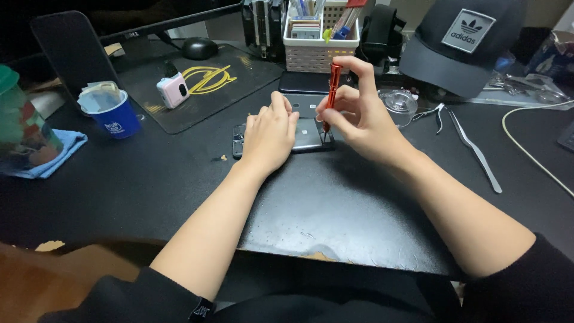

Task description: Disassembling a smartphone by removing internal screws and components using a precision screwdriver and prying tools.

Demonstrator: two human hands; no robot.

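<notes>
**Screwdriver tip on opened phone, both hands engaged**

Right hand (359, 119) pinches a slim red precision screwdriver (332, 90) upright, fingers closed narrow around the shaft, tip down at the right end of a small dark phone (308, 136) lying flat mid-surface. Left hand (270, 134) lies palm-down over the phone's left part, fingers curled, pressing it to the black surface (335, 209); it grips nothing that shows.

Risks, as judged: the tip could slip off the screw head if the driver tilts, scratching the phone; the phone could slide if the left hand eases; a loose screw could roll away unseen on the dark surface.

Labels and packages: blue cup (113, 113) far left with a white round print; dark mat (209, 84) with a yellow emblem; small pink device (173, 90) on it; white basket (320, 42) far centre packed with pens; grey cap (460, 48) far right with a square grey patch. Metal tweezers (475, 152) lie right, well apart from the hands.
</notes>
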